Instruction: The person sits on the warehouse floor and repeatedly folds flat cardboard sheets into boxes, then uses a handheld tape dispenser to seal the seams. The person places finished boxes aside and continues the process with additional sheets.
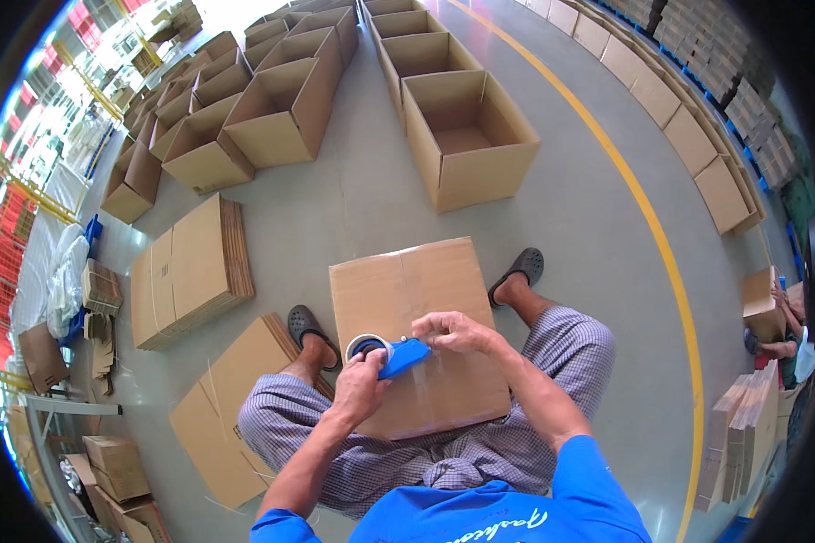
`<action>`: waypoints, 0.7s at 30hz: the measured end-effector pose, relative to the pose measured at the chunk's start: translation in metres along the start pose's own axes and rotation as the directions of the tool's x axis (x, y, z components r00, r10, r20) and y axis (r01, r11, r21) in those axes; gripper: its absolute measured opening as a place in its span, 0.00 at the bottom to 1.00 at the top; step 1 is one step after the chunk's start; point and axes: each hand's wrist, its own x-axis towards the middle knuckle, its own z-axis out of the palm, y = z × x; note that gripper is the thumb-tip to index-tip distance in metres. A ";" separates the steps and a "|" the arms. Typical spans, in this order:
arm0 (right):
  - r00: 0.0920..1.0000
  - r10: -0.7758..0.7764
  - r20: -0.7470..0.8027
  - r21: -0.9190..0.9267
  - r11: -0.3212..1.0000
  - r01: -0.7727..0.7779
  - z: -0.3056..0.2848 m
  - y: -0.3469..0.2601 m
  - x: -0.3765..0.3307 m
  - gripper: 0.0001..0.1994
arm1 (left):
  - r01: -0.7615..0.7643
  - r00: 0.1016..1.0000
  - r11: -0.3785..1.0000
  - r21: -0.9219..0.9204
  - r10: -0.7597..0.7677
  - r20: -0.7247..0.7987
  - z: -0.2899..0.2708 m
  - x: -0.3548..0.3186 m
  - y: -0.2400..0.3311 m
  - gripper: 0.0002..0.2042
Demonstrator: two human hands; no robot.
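A closed cardboard box point(407, 290) stands between my knees, its flaps folded shut on top. My left hand point(360, 385) grips a blue tape dispenser point(397, 357) with a roll of clear tape, held over the box's near half. My right hand point(453, 331) pinches the loose end of the tape at the dispenser's front, just above the box top. A strip of clear tape glints on the cardboard below my right wrist.
Two stacks of flattened cartons point(190, 271) point(231, 407) lie on the floor to my left. Rows of open erected boxes point(466, 136) point(272, 109) stand ahead. A yellow floor line point(652, 235) curves on the right, with more flat cartons point(688, 136) beyond it. Another person point(779, 326) sits at the far right.
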 end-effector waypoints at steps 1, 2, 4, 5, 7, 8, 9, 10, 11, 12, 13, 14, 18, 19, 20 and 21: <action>0.999 0.039 0.026 0.008 0.999 -0.039 0.003 -0.006 0.000 0.15 | -0.002 1.000 1.000 -0.025 0.002 -0.002 -0.008 -0.001 -0.008 0.27; 0.996 0.077 0.052 0.014 0.997 -0.078 0.008 -0.011 -0.001 0.13 | -0.005 1.000 1.000 -0.012 0.006 0.030 -0.017 -0.001 -0.014 0.23; 0.998 0.035 0.051 0.028 0.999 -0.037 0.016 -0.020 -0.006 0.09 | -0.077 0.989 0.996 0.036 0.072 0.127 -0.038 0.006 -0.020 0.18; 0.998 0.039 -0.046 -0.022 0.999 -0.040 0.019 -0.018 -0.010 0.09 | -0.121 0.979 0.992 0.046 0.112 0.172 -0.053 0.014 -0.016 0.17; 0.978 0.047 -0.205 -0.030 0.998 -0.055 0.019 -0.033 -0.012 0.09 | -0.128 0.961 0.991 -0.042 0.135 0.242 -0.081 0.028 -0.012 0.17; 0.978 0.042 -0.204 0.007 0.999 -0.042 0.013 -0.041 -0.010 0.09 | -0.133 0.964 0.989 -0.064 0.144 0.225 -0.087 0.036 -0.014 0.18; 0.977 0.042 -0.209 0.046 0.998 -0.033 0.005 -0.048 -0.009 0.08 | -0.138 0.963 0.988 -0.062 0.149 0.227 -0.096 0.047 -0.014 0.19; 0.977 0.042 -0.208 0.089 0.996 -0.024 -0.003 -0.057 -0.006 0.08 | -0.136 0.962 0.989 -0.057 0.146 0.230 -0.106 0.059 -0.017 0.21; 0.970 0.025 -0.240 -0.001 1.000 -0.026 -0.014 -0.067 -0.001 0.08 | -0.134 0.962 0.990 -0.053 0.143 0.234 -0.113 0.071 -0.023 0.22; 0.963 0.002 -0.270 -0.094 0.995 -0.029 -0.029 -0.083 0.005 0.08 | -0.170 0.973 0.984 -0.053 0.176 0.148 -0.117 0.081 -0.035 0.24; 0.954 -0.026 -0.297 -0.184 0.982 -0.031 -0.046 -0.094 0.012 0.08 | -0.151 0.981 0.986 -0.063 0.158 0.115 -0.126 0.089 -0.054 0.22; 0.913 0.027 -0.407 -0.156 0.983 -0.098 -0.073 -0.096 0.013 0.08 | -0.115 0.985 0.990 0.078 0.103 0.141 -0.144 0.098 -0.076 0.22; 0.789 0.172 -0.590 0.046 0.983 -0.180 -0.182 -0.082 -0.014 0.07 | 0.169 0.985 0.955 0.243 -0.172 -0.008 -0.210 0.090 -0.180 0.20; 0.787 0.215 -0.579 0.111 0.976 -0.185 -0.190 -0.082 -0.013 0.07 | 0.308 0.949 0.951 0.017 -0.309 0.062 -0.219 0.092 -0.190 0.23; 0.790 0.203 -0.579 0.090 0.979 -0.185 -0.196 -0.078 -0.003 0.08 | 0.320 0.942 0.939 0.125 -0.329 0.063 -0.220 0.097 -0.198 0.24; 0.788 0.196 -0.583 0.073 0.979 -0.189 -0.201 -0.072 0.008 0.08 | 0.323 0.936 0.918 0.229 -0.346 0.070 -0.220 0.108 -0.200 0.25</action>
